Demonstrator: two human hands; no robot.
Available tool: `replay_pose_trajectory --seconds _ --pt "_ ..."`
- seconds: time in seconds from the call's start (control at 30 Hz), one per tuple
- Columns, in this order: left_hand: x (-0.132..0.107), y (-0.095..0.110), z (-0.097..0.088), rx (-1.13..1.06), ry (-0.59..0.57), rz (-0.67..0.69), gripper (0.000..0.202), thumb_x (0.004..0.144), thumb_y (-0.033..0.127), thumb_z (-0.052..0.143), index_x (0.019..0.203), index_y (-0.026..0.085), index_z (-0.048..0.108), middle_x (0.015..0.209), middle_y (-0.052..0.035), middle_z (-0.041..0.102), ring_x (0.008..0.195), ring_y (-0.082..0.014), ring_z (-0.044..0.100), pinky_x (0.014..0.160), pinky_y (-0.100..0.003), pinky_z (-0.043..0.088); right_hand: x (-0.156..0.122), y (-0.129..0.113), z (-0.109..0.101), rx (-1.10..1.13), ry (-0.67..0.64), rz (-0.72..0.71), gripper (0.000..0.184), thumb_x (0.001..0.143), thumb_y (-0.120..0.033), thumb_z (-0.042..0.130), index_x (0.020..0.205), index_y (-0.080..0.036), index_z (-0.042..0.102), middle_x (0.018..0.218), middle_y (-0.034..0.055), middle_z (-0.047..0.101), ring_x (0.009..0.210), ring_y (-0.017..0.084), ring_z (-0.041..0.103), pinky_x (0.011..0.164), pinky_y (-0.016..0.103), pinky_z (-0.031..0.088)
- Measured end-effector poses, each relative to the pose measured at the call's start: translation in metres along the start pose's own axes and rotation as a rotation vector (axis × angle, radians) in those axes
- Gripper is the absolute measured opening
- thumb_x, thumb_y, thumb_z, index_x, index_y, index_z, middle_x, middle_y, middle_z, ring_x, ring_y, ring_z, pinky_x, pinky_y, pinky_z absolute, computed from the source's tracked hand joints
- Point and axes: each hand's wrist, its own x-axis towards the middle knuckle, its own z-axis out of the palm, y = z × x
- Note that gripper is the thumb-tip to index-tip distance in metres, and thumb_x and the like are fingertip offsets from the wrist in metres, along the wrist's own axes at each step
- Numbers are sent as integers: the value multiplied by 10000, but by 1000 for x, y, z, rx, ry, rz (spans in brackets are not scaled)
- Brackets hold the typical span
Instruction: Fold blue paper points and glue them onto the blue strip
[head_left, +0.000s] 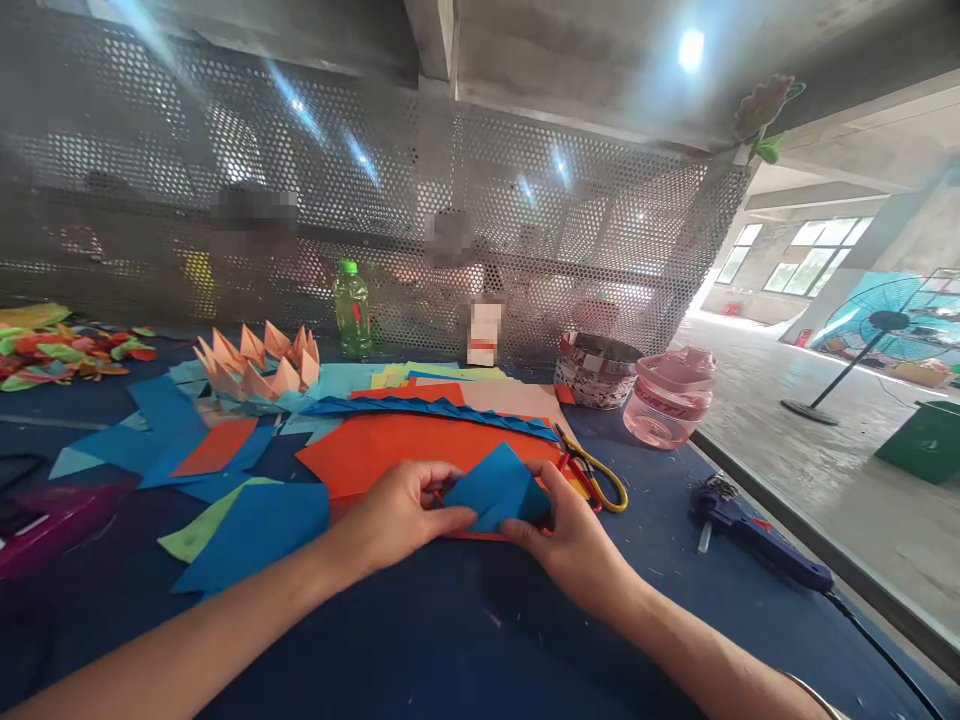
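A piece of blue paper (501, 484) with a pointed top is held between both hands, just above the dark blue table. My left hand (409, 510) pinches its left edge, thumb in front and fingers partly hidden behind. On the opposite edge, my right hand (570, 535) is closed the same way. Behind the paper lie orange sheets (375, 450), with a long folded blue paper strip (450, 408) across them. Scissors with yellow and red handles (611, 485) rest just beyond my right hand. Blue sheets (262, 535) and a green sheet lie left of my left hand.
A peach folded-paper ring (259, 365) stands at back left near a green bottle (352, 310). Toward the right are a patterned round container (596, 370), a pink jug (670, 398) and a corded glue gun (765, 540). A perforated metal screen (510, 170) rises behind the table.
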Motion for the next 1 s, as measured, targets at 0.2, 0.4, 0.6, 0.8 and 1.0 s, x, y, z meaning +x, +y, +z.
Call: replay_pose_trajectory --seconds 0.2,0.4,0.6,0.8,1.0 --pt "16 -7 -50 626 295 272 506 780 547 552 1136 191 597 1226 -118 626 1142 -272 561 983 -407 413 4 -1 -5 4 75 -32 394 746 -291 649 1094 -193 494 779 -6 588 699 151 529 639 263 414" --pt "30 -35 -99 1242 434 72 523 887 499 376 1197 113 544 1441 -199 397 1363 -372 268 1053 -622 194 -1 -5 -1 -4 10 -18 356 769 -273 624 1092 -206 488 784 -13 592 687 140 526 642 250 399" --pt "31 -37 -96 1351 423 57 530 918 466 276 1212 108 534 1421 -185 434 1350 -340 316 1070 -589 183 -1 -7 0 3 -6 -19 356 772 -249 611 1101 -211 482 801 -10 597 721 148 536 659 255 398" --pt "35 -30 -81 1290 367 195 557 914 485 306 1295 118 480 1463 -156 379 1377 -324 260 1088 -553 178 -2 -8 1 1 -13 9 385 755 -236 616 1111 -206 472 798 -3 595 720 152 541 659 261 407" --pt "46 -37 -77 1297 317 261 666 897 566 301 1356 98 416 1469 -176 360 1372 -340 263 1091 -550 162 -2 -8 2 1 1 8 410 742 -229 621 1126 -205 480 745 -16 581 681 140 532 642 251 406"
